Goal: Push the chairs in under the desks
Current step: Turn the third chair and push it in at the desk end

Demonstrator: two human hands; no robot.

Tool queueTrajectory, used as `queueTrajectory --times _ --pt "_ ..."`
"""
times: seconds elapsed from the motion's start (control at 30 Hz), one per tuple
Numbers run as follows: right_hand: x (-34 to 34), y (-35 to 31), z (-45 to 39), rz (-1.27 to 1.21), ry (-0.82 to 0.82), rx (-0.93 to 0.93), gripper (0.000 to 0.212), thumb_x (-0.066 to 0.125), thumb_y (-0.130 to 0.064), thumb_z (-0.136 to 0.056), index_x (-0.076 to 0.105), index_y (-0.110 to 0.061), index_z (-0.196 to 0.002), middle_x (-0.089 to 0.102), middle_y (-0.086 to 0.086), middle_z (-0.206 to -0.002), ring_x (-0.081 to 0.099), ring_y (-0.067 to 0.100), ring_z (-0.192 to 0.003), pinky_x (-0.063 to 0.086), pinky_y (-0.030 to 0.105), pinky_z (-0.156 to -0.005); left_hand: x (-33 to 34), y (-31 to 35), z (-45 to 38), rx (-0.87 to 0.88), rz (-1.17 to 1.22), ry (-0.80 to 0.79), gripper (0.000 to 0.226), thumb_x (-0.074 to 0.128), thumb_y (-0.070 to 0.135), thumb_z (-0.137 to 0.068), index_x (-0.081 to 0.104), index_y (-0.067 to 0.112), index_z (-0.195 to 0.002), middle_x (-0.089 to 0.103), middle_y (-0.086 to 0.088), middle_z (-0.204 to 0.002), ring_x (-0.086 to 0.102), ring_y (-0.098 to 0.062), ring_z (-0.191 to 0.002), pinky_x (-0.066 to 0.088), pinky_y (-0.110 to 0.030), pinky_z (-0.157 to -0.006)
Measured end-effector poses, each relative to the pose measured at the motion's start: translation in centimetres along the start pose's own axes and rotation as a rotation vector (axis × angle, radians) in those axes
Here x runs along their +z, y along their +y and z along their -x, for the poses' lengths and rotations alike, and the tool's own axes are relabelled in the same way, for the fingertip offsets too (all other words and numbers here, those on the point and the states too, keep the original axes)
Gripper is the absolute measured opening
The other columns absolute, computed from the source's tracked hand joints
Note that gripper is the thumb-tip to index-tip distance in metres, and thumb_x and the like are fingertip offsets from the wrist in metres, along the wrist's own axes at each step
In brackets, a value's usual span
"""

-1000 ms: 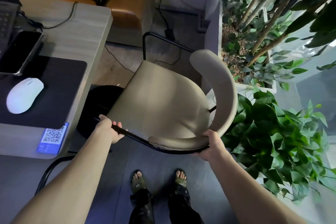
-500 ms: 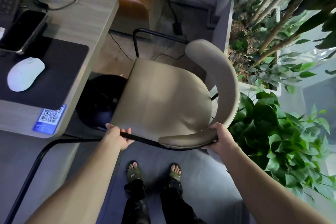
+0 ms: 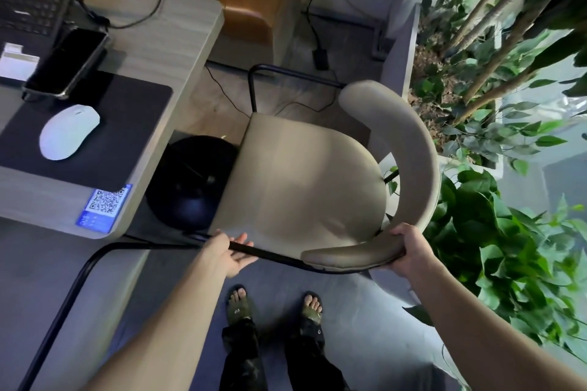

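A beige padded chair with a curved backrest and a thin black metal frame stands right of a light wood desk, with its seat beside the desk's corner. My left hand grips the black frame bar at the chair's near left edge. My right hand holds the near end of the curved backrest. The chair's far legs show as a black loop on the floor beyond the seat.
On the desk lie a white mouse on a black mat, a phone, a keyboard and a QR sticker. A black round bin sits under the desk edge. Leafy plants crowd the right side. Cables run across the floor behind.
The chair has shifted forward and left, closer to the desk, with both hands still on it. My feet have stepped after it.
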State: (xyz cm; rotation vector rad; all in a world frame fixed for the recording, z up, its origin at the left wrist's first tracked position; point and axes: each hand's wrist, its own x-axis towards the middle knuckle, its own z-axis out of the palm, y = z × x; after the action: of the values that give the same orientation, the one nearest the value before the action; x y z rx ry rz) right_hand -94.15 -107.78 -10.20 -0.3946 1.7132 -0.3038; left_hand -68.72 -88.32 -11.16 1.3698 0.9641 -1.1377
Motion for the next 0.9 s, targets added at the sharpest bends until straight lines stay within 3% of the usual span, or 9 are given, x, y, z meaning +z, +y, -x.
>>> queueTrajectory --times 0.07,0.2,0.3,0.37,0.47,0.57,0.73,0.83,0.9 --pt "0.1 -0.5 -0.1 -0.018 -0.002 -0.014 0.045 0.055 -0.012 -0.078 0.049 -0.013 -0.123 0.058 0.017 -0.125 0.061 0.037 -0.098 0.044 0.070 -0.089 -0.1 0.7 -0.2 -0.035 -0.023 -0.006 0.036 0.030 0.036 -0.106 0.048 0.005 -0.104 0.055 -0.010 -0.140 0.051 -0.035 -0.130 0.038 -0.059 -0.105" --pt "-0.3 0.4 -1.5 -0.043 -0.028 -0.028 0.071 0.060 -0.017 -0.059 0.049 -0.017 -0.129 0.058 0.019 -0.131 0.062 0.042 -0.108 0.044 0.076 -0.082 -0.3 1.5 -0.3 -0.042 -0.051 0.003 0.032 0.032 0.031 -0.106 0.043 0.005 -0.121 0.055 -0.011 -0.140 0.049 -0.037 -0.130 0.036 -0.061 -0.106" --pt "0.3 0.7 0.3 -0.037 0.028 -0.038 0.064 0.063 -0.021 -0.074 0.044 -0.018 -0.135 0.055 0.015 -0.130 0.059 0.040 -0.109 0.055 0.061 -0.070 -0.4 1.9 0.3 0.003 -0.093 0.058 0.039 0.033 0.031 -0.106 0.042 0.003 -0.132 0.055 -0.011 -0.138 0.050 -0.040 -0.128 0.036 -0.063 -0.104" --pt "0.2 0.7 -0.1 -0.053 0.020 -0.034 0.066 0.066 -0.027 -0.076 0.043 -0.019 -0.137 0.055 0.015 -0.132 0.060 0.041 -0.110 0.055 0.063 -0.064 -0.3 2.5 0.6 0.020 -0.114 0.082 0.042 0.034 0.029 -0.105 0.040 0.006 -0.139 0.055 -0.010 -0.137 0.050 -0.042 -0.127 0.038 -0.063 -0.103" --pt "0.4 0.0 0.4 -0.067 0.040 0.003 0.072 0.071 -0.030 -0.075 0.041 -0.022 -0.140 0.050 0.011 -0.142 0.055 0.045 -0.120 0.043 0.078 -0.075 -0.5 3.4 0.6 0.025 -0.091 0.131 0.036 0.035 0.027 -0.101 0.049 0.006 -0.126 0.058 -0.007 -0.134 0.056 -0.033 -0.123 0.044 -0.056 -0.093" --pt "1.2 -1.5 1.9 0.012 0.161 0.002 0.076 0.072 -0.028 -0.086 0.032 -0.019 -0.151 0.041 0.007 -0.147 0.043 0.048 -0.131 0.036 0.075 -0.093 -1.0 4.4 -0.5 0.029 -0.054 0.216 0.038 0.039 0.026 -0.097 0.057 0.003 -0.123 0.065 -0.006 -0.122 0.062 -0.031 -0.112 0.048 -0.048 -0.086" --pt "1.1 -2.2 -0.2 0.048 0.147 -0.068 0.039 0.062 -0.011 -0.088 0.048 -0.020 -0.123 0.055 0.019 -0.136 0.059 0.043 -0.108 0.045 0.075 -0.071 -1.6 5.5 -1.3 0.043 -0.015 0.227 0.021 0.041 0.019 -0.102 0.051 0.004 -0.091 0.051 -0.005 -0.081 0.056 -0.025 -0.087 0.047 -0.052 -0.094" --pt "1.4 -2.0 -0.5 0.017 0.162 -0.074 0.031 0.056 -0.009 -0.090 0.050 -0.021 -0.118 0.057 0.019 -0.133 0.061 0.039 -0.109 0.048 0.065 -0.078 -1.3 6.0 -1.7 0.053 -0.010 0.209 0.015 0.041 0.019 -0.103 0.048 0.006 -0.104 0.044 -0.003 -0.077 0.055 -0.022 -0.089 0.042 -0.057 -0.102" --pt "1.8 -1.9 -0.6 -0.012 0.147 -0.099 0.038 0.055 -0.008 -0.092 0.050 -0.018 -0.128 0.059 0.019 -0.126 0.060 0.033 -0.091 0.052 0.053 -0.068 -1.3 6.3 -1.7 0.073 -0.021 0.220 0.017 0.041 0.018 -0.103 0.049 0.010 -0.115 0.044 -0.004 -0.079 0.057 -0.022 -0.092 0.042 -0.058 -0.101"
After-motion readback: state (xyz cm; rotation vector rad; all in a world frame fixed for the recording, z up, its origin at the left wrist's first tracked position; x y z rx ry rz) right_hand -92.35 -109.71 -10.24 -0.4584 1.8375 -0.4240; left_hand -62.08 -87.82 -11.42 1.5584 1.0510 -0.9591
